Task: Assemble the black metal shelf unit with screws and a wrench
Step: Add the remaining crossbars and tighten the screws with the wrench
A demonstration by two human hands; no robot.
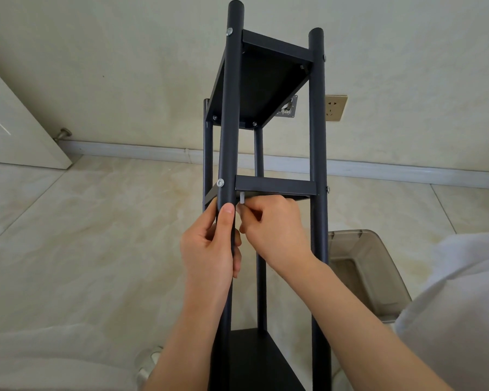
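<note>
Gripping one post (pixel 228 153), two hands (pixel 209 244) work beneath three shelves (pixel 261 88).

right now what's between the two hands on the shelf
In the head view, the near left black post runs between them: the left hand grips it, the right hand pinches a small white piece beside it.

Left hand (pixel 209 244) grips shelf unit (pixel 268 88) post; right hand (pixel 274 230) pinches small white piece (pixel 242 199) (under middle shelf).

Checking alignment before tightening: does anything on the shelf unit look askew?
Yes. The middle shelf tilts: its left edge dips below the silver screw on the front-left post, where the hands work.
</note>
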